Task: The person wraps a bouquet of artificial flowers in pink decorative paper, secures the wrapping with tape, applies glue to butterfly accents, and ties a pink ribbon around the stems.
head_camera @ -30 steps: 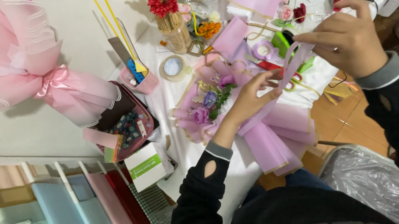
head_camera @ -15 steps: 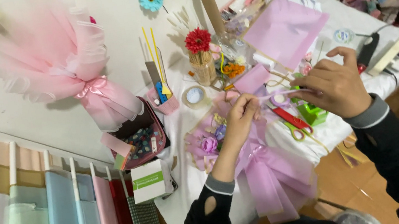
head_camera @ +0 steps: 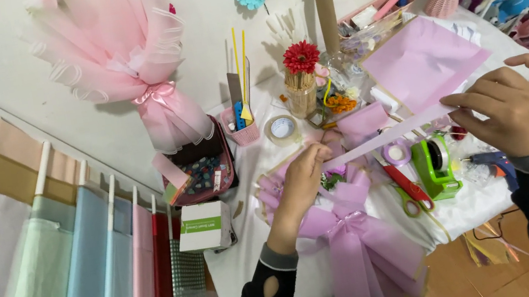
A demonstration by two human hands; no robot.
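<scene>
The left hand (head_camera: 303, 176) and right hand (head_camera: 507, 108) are pinching a tight pale ribbon (head_camera: 397, 133), which might slip free or snag the scissors (head_camera: 405, 186).

Ribbon strip (head_camera: 391, 134) now apparently taut

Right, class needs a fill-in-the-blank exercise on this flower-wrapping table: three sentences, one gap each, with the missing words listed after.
1. The strip of pale lilac ribbon is stretched between the left hand and the ____ hand.
2. The red-handled scissors lie just left of the ____ tape dispenser.
3. The lilac-wrapped bouquet under the left hand is tied with a big ____.

Missing words: right; green; bow
</scene>
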